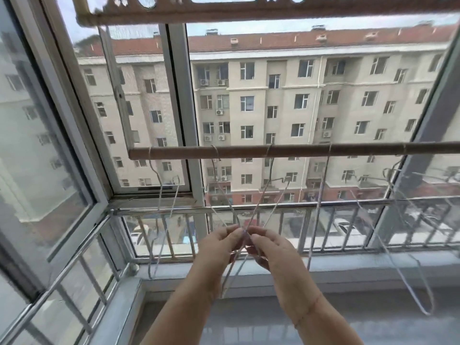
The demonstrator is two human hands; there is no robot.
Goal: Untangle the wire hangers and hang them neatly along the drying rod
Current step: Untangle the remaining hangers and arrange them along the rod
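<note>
Your thin whitish wire hangers (258,205) hook over the brown horizontal drying rod (249,151). Two of them hang below the rod's middle, and their long wires slant downward and cross in an X. Your left hand (219,247) and right hand (271,250) both pinch that crossing with curled fingertips, and the wires run on below your hands. More hangers dangle under the rod's left and right stretches.

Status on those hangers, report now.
Left hand and right hand pinch the tangled hangers at the crossing. Hooks sit on the drying rod. Nothing in the way; another hanger hangs clear, left.
</note>
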